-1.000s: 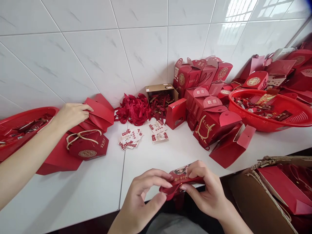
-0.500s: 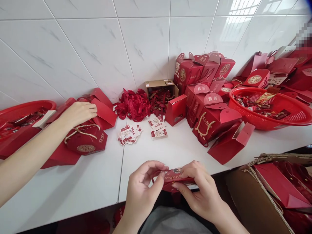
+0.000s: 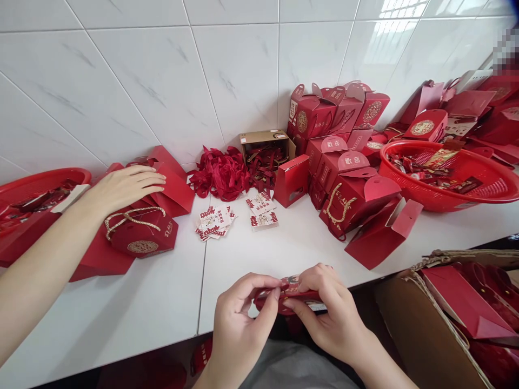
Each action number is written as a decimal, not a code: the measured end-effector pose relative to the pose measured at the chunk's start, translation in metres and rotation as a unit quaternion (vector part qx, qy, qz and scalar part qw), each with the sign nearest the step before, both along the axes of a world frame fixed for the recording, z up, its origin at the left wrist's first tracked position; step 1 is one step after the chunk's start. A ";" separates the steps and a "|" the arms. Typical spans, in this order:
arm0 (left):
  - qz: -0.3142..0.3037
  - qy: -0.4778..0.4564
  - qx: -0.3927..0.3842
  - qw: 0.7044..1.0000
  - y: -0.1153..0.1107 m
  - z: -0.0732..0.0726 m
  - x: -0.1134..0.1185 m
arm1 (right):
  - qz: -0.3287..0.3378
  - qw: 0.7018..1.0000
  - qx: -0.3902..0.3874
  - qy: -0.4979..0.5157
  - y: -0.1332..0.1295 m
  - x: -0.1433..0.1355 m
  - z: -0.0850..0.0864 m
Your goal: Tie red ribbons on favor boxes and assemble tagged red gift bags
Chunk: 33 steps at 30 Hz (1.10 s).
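Note:
Close to my body, at the table's front edge, a small red gift box with printed figures is between my hands. My left hand pinches a dark red ribbon at the box's top, thumb against fingertips. My right hand is closed round the box's right side, its thumb by a small gold-coloured tip near my left fingertips. Both hands cover much of the box. Ahead of them lie white printed cards in two groups, a left pile and a right group.
At left, another person's hand rests over red boxes near a hexagonal box with gold cord. Red ribbons lie by the wall, beside a cardboard box. Stacked red boxes, a red basket and a carton are right.
My left fingertips have moved right along the ribbon, closer to my right thumb. The other person's fingers have straightened over the red boxes. The view has shifted slightly.

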State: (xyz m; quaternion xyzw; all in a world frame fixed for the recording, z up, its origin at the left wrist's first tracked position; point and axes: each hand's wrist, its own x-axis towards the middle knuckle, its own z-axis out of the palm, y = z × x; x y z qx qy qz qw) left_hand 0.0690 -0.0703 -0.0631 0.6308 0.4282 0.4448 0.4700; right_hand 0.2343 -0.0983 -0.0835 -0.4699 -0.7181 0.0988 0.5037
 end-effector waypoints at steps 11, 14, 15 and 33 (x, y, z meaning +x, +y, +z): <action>-0.158 -0.017 0.070 0.985 -0.004 -0.002 -0.023 | 0.027 0.995 0.084 0.055 -0.004 0.001 -0.002; -0.163 -0.056 0.059 0.983 -0.004 -0.001 -0.023 | 0.019 0.993 0.096 0.061 -0.006 0.001 -0.003; -0.166 -0.055 0.057 0.983 -0.004 0.000 -0.022 | 0.017 0.993 0.096 0.061 -0.006 0.001 -0.003; -0.154 -0.032 0.080 0.984 -0.002 -0.009 -0.010 | -0.002 0.986 0.003 0.169 -0.010 -0.005 -0.017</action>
